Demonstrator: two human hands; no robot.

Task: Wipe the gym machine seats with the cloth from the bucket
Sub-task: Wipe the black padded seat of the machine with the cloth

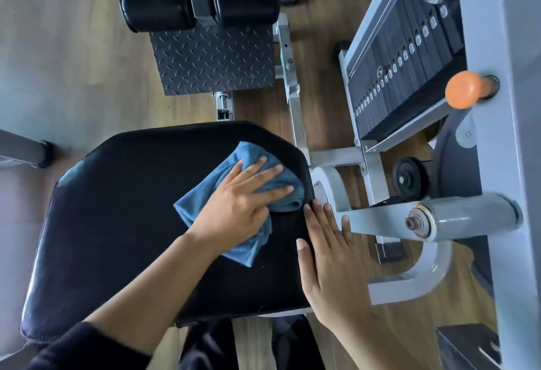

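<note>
Gym floor (58,62), wood-pattern, carrying a grey-framed machine. The black padded seat (123,223) fills the lower centre of the view.

The blue cloth (248,152) lies crumpled on the seat near its far right corner, one fold reaching almost to the right edge. The left hand (237,205) lies flat on top of the cloth. Its fingers (272,170) are straight and slightly spread, pointing toward the far right corner and pressing the cloth onto the pad, not curled around it. Cloth shows beyond the fingertips and on both sides of the wrist. The forearm enters from the near left corner out of a dark sleeve (82,346).

The right hand (330,264) lies along the seat's right edge, fingers straight and together, holding nothing, just beside the cloth.

Beyond the seat: a tread-pattern footplate (213,59) and two black roller pads (158,7). To the right: the weight stack (409,56) and an orange knob (462,89).
</note>
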